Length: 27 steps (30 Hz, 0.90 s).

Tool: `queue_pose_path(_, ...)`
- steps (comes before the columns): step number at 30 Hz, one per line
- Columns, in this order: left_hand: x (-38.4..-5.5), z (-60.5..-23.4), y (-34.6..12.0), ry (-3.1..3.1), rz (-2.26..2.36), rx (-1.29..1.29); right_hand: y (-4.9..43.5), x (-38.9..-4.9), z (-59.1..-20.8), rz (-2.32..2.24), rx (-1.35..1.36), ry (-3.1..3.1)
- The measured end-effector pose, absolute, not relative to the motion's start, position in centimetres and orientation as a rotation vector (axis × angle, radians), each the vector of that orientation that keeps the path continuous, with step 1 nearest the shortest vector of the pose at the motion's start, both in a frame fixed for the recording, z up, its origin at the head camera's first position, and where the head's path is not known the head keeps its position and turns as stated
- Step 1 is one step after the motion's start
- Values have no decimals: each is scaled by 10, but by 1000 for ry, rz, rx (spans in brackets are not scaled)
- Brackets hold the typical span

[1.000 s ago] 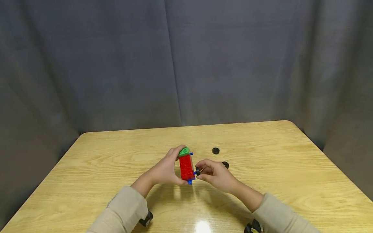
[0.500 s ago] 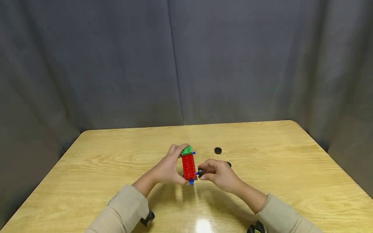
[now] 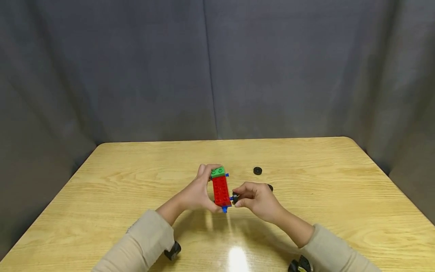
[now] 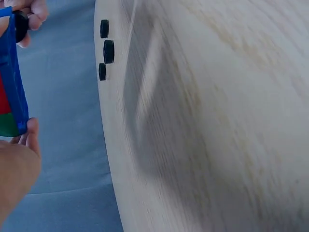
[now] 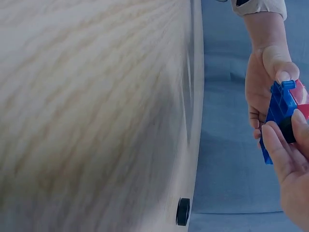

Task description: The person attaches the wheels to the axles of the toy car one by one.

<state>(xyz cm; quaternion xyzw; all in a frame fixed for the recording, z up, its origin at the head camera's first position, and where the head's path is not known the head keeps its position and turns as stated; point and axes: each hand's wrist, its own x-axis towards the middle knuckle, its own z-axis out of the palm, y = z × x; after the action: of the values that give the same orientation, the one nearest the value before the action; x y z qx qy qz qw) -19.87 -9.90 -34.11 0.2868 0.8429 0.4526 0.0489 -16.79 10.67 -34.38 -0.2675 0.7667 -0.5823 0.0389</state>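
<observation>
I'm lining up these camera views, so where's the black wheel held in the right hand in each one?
Head: black wheel below centre, slightly right, in the right hand.
Left wrist: black wheel in the top left corner.
Right wrist: black wheel near the right edge, around mid-height.
Shared landmark: the blue base beside it.
</observation>
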Motion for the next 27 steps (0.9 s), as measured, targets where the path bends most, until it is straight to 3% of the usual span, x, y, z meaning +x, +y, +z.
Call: queue_pose_path(27,-192,-343,-84,2463,1399,901,114,-154,-341,-1696,-895,2448)
